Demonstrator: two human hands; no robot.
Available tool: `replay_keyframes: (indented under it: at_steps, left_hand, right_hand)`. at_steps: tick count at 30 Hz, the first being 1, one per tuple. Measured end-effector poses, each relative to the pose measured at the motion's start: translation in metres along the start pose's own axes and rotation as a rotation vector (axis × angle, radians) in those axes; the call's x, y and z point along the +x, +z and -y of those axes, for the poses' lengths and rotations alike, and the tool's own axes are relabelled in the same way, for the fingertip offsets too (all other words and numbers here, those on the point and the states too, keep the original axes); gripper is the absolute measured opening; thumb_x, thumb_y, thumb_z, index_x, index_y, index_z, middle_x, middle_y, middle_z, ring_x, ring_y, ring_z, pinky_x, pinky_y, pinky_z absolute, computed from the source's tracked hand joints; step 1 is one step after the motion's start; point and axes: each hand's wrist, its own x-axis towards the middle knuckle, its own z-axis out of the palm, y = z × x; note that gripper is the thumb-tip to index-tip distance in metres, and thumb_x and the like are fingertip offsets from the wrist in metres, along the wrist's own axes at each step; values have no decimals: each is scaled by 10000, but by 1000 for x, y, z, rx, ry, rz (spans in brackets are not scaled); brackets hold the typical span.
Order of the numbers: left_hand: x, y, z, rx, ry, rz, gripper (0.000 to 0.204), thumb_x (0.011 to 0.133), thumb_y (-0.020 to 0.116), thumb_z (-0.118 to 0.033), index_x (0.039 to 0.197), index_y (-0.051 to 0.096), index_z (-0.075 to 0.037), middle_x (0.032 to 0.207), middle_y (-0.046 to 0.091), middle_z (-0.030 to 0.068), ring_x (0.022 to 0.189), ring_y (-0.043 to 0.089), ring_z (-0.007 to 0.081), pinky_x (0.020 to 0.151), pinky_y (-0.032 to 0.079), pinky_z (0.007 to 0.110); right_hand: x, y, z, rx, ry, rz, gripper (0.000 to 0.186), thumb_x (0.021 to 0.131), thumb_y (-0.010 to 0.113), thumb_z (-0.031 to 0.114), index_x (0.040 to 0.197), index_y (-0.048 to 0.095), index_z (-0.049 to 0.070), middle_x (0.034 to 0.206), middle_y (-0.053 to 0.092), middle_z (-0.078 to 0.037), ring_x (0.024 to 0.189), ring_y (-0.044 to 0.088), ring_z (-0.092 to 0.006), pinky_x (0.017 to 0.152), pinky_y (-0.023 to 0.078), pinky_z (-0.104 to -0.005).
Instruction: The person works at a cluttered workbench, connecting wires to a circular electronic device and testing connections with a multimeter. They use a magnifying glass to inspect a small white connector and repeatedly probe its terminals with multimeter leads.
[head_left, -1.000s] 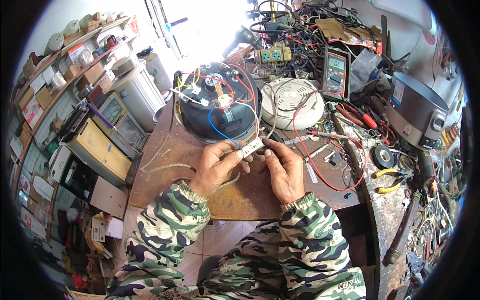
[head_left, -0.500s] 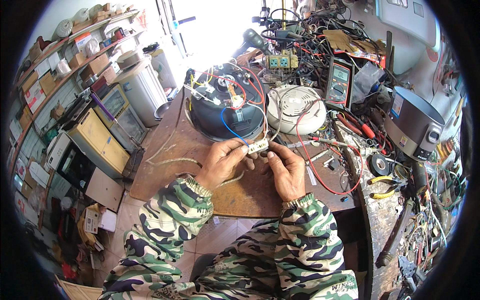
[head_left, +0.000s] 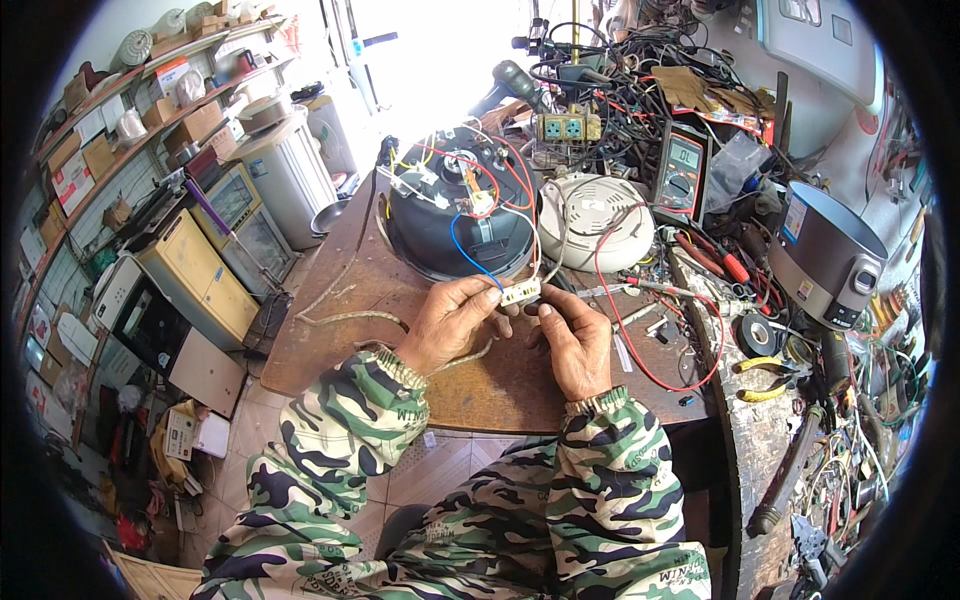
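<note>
The connector block [head_left: 521, 292] is white. Clockwise around it: cream disc [head_left: 597, 215] near one-thirty, silver-grey shell [head_left: 815, 265] at three, yellow-handled pliers [head_left: 760, 364] at four, green-black-cream camouflage sleeves [head_left: 615, 470] at five and eight, blue wire [head_left: 459, 240] and black base [head_left: 425, 225] towards ten-thirty; brown desk [head_left: 490, 395] at six.

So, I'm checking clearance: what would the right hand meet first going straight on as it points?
The right hand would likely meet the white terminal block, then perhaps the black housing; depth is unclear.
</note>
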Motion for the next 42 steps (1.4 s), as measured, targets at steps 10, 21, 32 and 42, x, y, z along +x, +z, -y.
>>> replay_keyframes:
  at_steps: [10,21,32,42]
  left_hand:
    - [1,-1,4,-15,-10,-7,364,1027,535,-269,1237,622,15,980,682,78,774,665,133,590,425,190]
    - [-1,0,-3,-74,-70,-3,315,1042,504,-183,1208,599,67,1018,663,101,853,643,150,741,548,266]
    - [-2,-3,9,45,-54,-96,314,1035,491,-224,1189,631,12,949,687,43,732,639,78,549,430,195]
    - [0,-9,12,38,-113,-91,299,1025,534,-220,1209,586,10,947,670,55,737,644,117,619,500,219]
  right_hand:
    - [0,0,3,1,21,14,317,968,553,52,1254,596,-78,966,707,-111,672,623,-114,611,501,-241]
    - [-1,2,1,14,20,-25,292,950,563,46,1215,628,-56,820,654,-38,682,581,-77,623,483,-246]
    - [2,4,-14,-66,-34,-39,322,912,614,109,1195,641,-41,936,716,-168,872,668,-167,791,525,-316]
    - [0,6,-3,-245,-100,-171,300,872,644,119,1137,645,-22,862,688,-214,758,697,-279,695,534,-369]
